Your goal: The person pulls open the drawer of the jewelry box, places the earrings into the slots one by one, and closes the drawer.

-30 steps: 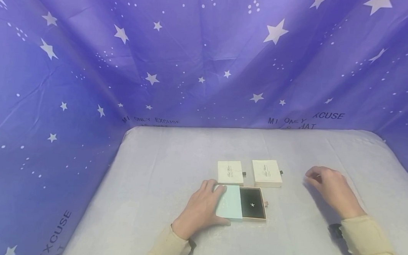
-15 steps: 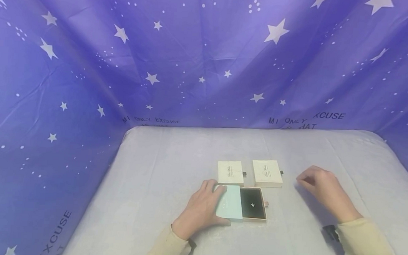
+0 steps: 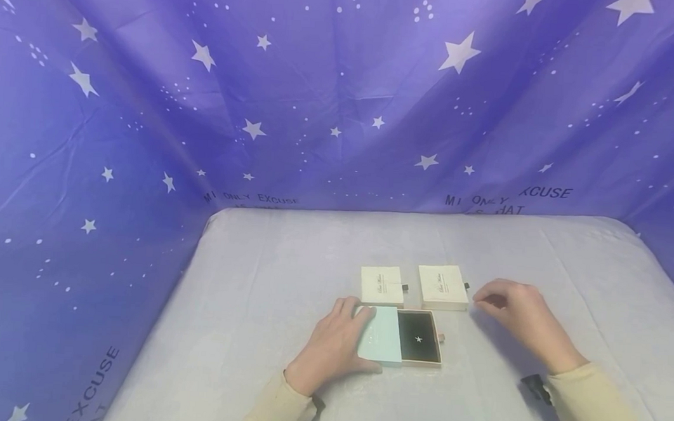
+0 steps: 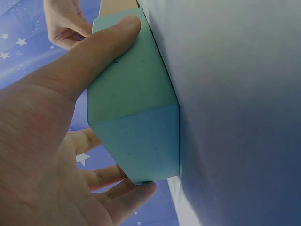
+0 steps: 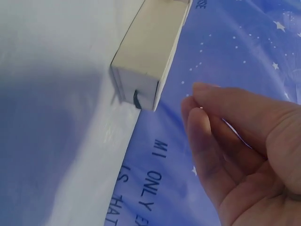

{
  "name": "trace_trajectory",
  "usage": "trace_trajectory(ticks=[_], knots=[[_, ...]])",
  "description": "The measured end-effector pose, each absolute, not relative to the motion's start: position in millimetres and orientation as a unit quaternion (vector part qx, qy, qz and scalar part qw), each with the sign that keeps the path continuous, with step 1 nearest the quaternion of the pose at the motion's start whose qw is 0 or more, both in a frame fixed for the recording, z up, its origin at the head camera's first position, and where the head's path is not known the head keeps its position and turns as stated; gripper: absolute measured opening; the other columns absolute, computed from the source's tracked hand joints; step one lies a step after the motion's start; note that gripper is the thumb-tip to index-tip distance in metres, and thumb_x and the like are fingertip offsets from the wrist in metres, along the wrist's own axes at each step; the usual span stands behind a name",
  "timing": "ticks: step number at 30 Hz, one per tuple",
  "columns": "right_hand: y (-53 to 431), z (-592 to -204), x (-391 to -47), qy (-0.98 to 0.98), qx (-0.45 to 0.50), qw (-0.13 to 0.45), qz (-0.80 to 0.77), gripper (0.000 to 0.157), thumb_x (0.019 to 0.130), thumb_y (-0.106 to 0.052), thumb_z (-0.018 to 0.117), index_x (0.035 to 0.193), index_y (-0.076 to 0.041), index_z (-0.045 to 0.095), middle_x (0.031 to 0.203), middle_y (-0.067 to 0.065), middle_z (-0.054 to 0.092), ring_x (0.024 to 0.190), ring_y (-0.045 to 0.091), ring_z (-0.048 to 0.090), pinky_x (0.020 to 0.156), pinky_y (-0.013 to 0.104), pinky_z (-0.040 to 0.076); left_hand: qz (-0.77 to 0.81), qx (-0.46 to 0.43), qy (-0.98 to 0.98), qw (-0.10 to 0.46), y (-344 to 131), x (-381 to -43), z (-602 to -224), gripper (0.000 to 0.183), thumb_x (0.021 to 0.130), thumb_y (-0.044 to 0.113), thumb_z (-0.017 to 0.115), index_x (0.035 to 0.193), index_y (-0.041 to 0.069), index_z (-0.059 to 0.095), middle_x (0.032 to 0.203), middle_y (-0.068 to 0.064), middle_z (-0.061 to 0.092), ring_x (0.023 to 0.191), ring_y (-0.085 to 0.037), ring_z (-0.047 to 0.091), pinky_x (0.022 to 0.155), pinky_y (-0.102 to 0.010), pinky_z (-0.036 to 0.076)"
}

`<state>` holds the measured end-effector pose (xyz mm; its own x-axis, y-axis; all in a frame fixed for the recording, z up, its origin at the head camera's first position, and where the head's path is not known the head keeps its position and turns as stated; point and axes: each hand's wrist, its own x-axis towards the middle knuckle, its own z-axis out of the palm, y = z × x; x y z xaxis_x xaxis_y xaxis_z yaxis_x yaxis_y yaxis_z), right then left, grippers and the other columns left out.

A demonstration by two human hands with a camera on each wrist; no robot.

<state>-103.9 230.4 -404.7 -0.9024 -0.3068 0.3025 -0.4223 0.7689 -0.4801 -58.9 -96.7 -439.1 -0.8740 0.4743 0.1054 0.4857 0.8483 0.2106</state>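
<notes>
My left hand grips the mint-green sleeve of a slide-out jewellery box, thumb along one side and fingers at the other. Its tray is pulled out to the right, showing a black pad with a small silver starfish-shaped piece on it. To the right, my right hand is raised above the table, thumb and fingertips pinched together. A tiny bright speck shows between those fingertips; its kind is too small to make out.
Behind the mint box lie two cream boxes, a left one and a right one, each with a dark pull tab on its right side. A pale cloth covers the table; a purple star-printed curtain hangs behind it.
My right hand has moved left, closer to the right cream box, with its fingertips still pinched. The left hand and the mint box have stayed in place.
</notes>
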Motion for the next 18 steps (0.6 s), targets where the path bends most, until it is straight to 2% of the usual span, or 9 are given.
trace_trajectory(ticks=[5,13,18], knots=[[223,-404,-102,-0.931,0.205,0.088,0.289,0.018,0.074,0.004,0.079,0.087,-0.007,0.074,0.09,0.009,0.074,0.076,0.02,0.069,0.073,0.041,0.06,-0.114,-0.25,-0.961,0.022,-96,-59,-438,0.096,0.06,0.064,0.085,0.135,0.015,0.052,0.127,-0.007,0.049,0.113,-0.021,0.05,0.076,-0.026,0.057],[212,-404,-100,-0.921,0.239,0.114,0.286,0.022,0.074,0.011,0.075,0.091,-0.003,0.074,0.096,0.011,0.072,0.082,0.029,0.07,0.076,0.046,0.06,-0.111,-0.247,-0.963,0.016,-96,-59,-437,0.097,0.061,0.065,0.084,0.136,0.015,0.051,0.129,-0.007,0.049,0.115,-0.022,0.05,0.078,-0.028,0.057],[206,-401,-98,-0.922,0.237,0.109,0.285,0.023,0.076,0.01,0.074,0.094,-0.005,0.075,0.094,0.006,0.073,0.081,0.023,0.07,0.076,0.044,0.061,-0.112,-0.247,-0.962,0.018,-97,-60,-437,0.097,0.061,0.065,0.084,0.136,0.015,0.051,0.128,-0.007,0.049,0.115,-0.022,0.05,0.078,-0.028,0.057]])
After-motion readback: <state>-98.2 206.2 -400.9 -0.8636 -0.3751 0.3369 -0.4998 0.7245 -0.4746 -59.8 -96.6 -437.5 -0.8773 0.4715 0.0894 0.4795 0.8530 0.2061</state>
